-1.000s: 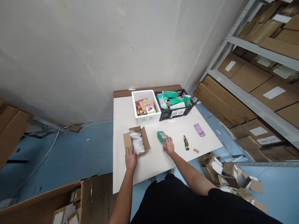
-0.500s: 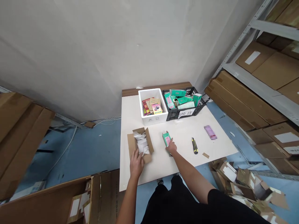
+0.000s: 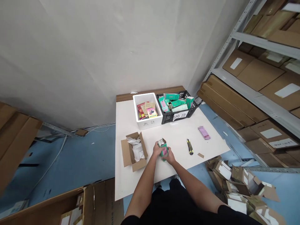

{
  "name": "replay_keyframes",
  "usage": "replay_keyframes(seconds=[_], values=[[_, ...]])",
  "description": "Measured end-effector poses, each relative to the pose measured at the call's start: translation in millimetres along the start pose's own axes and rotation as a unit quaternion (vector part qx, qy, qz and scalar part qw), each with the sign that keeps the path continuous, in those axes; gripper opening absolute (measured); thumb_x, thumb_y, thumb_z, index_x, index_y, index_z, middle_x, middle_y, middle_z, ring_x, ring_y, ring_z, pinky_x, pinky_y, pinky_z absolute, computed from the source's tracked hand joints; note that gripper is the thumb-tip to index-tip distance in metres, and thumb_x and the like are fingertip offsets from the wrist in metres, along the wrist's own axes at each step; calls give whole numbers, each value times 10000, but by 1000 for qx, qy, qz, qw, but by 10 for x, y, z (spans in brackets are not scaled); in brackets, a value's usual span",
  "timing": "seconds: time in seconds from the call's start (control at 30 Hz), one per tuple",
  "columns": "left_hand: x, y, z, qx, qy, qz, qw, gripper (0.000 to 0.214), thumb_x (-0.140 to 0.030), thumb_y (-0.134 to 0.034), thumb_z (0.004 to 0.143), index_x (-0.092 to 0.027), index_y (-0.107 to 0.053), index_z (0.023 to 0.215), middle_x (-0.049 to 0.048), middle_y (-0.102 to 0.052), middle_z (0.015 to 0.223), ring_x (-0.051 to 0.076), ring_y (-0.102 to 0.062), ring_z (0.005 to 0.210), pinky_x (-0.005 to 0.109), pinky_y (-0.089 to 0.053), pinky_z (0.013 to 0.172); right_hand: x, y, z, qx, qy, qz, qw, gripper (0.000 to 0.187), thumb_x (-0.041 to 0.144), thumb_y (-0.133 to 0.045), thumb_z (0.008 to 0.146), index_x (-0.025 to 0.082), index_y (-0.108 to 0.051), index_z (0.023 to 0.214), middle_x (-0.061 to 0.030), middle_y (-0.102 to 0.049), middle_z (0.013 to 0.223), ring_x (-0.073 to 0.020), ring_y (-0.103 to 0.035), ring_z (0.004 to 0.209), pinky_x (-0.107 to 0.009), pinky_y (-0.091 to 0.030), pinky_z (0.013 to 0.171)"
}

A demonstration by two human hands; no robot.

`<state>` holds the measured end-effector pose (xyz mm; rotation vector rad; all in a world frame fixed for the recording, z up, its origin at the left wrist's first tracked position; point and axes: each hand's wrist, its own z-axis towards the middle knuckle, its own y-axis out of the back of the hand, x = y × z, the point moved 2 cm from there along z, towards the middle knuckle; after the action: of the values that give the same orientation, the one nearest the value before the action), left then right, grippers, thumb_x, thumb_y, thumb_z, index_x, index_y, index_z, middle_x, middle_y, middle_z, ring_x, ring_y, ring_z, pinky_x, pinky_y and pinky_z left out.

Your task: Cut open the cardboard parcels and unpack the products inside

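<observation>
The small green box stands upright over the near middle of the white table, gripped by both hands: the left hand wraps its left side, the right hand its right, fingers closed on it and hiding its lower half. At nine o'clock lies an open cardboard box holding white paper; at three o'clock a utility knife; at two o'clock a pink packet. At twelve o'clock a white bin touches a black crate at one o'clock.
</observation>
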<state>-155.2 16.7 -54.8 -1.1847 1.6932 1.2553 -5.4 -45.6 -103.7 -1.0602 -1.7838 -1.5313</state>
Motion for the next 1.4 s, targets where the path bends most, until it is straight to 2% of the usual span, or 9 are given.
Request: replay_keyframes(seconds=[0.1, 0.27, 0.5, 0.63, 0.77, 0.97, 1.1, 1.23, 1.4], values=[[94, -96, -14, 24, 16, -2, 1000, 718, -206, -860, 669, -225, -584, 1332, 33, -755, 1089, 211, -722, 981, 344, -566, 897, -52, 156, -28, 20, 2, -5, 1000, 729, 202, -737, 612, 224, -552, 1317, -121, -705, 1310, -327, -695, 1207, -454, -574, 1002], [204, -113, -233, 53, -96, 30, 993, 726, -169, -839, 653, -229, -589, 1332, 71, -708, 1306, 251, -681, 1199, 399, -529, 1051, 163, 462, 37, -19, 16, 50, 998, 712, 221, -617, 773, 247, -498, 1474, -133, -623, 1461, -251, -695, 1205, -418, -593, 971], [-15, -54, -419, 72, -211, 117, 968, 644, -128, -784, 733, -251, -616, 1342, 105, -590, 1496, 270, -540, 1429, 426, -436, 1197, 528, 600, 103, -3, 92, -29, 995, 540, 239, -538, 888, 242, -598, 1425, -83, -672, 1406, -215, -659, 1243, -397, -558, 1050], [-101, 83, -421, 82, -179, 159, 967, 376, -145, -804, 712, -244, -654, 1042, 83, -566, 1489, 262, -604, 1335, 385, -501, 1091, 497, 726, 38, 2, 75, -47, 996, 424, 195, -439, 934, 230, -709, 1260, -64, -757, 1204, -206, -732, 980, -363, -610, 886], [-30, 225, -441, 42, -153, 133, 978, 400, -252, -854, 681, -246, -577, 970, 36, -659, 1251, 224, -662, 1152, 339, -519, 998, 485, 769, -32, 15, 68, -79, 994, 379, 146, -488, 899, 228, -762, 1148, -64, -759, 1188, -199, -734, 937, -357, -602, 899], [121, 190, -507, 37, -129, 101, 986, 591, -299, -866, 690, -250, -603, 1217, 37, -721, 1235, 237, -684, 1164, 351, -514, 1027, 687, 710, -27, 21, 112, -155, 981, 302, 190, -570, 946, 244, -749, 1184, -55, -725, 1269, -207, -689, 1135, -324, -557, 958], [185, 109, -495, 21, -116, 109, 987, 851, -325, -892, 676, -236, -554, 1452, 103, -666, 1432, 298, -635, 1323, 415, -483, 1128, 807, 669, 22, 72, 50, -250, 964, 292, 271, -764, 858, 243, -766, 1149, -59, -748, 1178, -240, -706, 1069, -309, -539, 898], [223, 75, -477, 48, -114, 126, 984, 851, -298, -910, 664, -240, -585, 1448, 109, -661, 1422, 311, -635, 1324, 418, -495, 1116, 879, 615, 46, 90, 5, -266, 960, 383, 343, -884, 744, 238, -767, 1093, -84, -717, 1272, -276, -702, 1106, -333, -539, 898], [187, 103, -475, 51, -89, 141, 985, 784, -317, -924, 671, -249, -613, 1387, 97, -648, 1404, 285, -647, 1271, 383, -500, 1063, 1030, 680, 49, 61, 11, -225, 972, 409, 239, -944, 567, 199, -691, 886, -169, -464, 1619, -360, -545, 1389, -402, -527, 985]])
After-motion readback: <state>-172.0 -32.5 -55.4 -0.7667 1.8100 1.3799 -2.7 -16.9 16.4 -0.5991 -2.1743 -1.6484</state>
